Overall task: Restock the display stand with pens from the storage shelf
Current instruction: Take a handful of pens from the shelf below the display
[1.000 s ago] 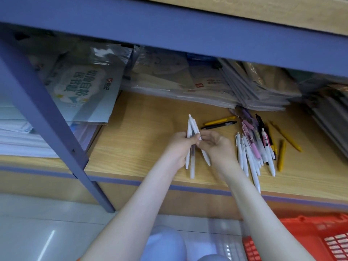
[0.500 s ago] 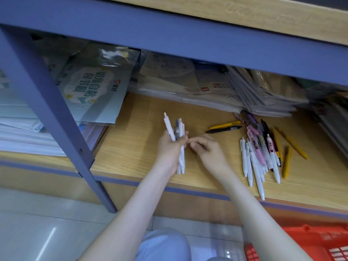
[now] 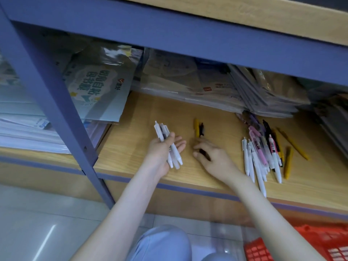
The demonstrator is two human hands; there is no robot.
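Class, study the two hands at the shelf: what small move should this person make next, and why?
Probably lift the black pen with the right hand, which covers its lower end, and add it to the white pens held in the left hand, whose palm lies open beside it.
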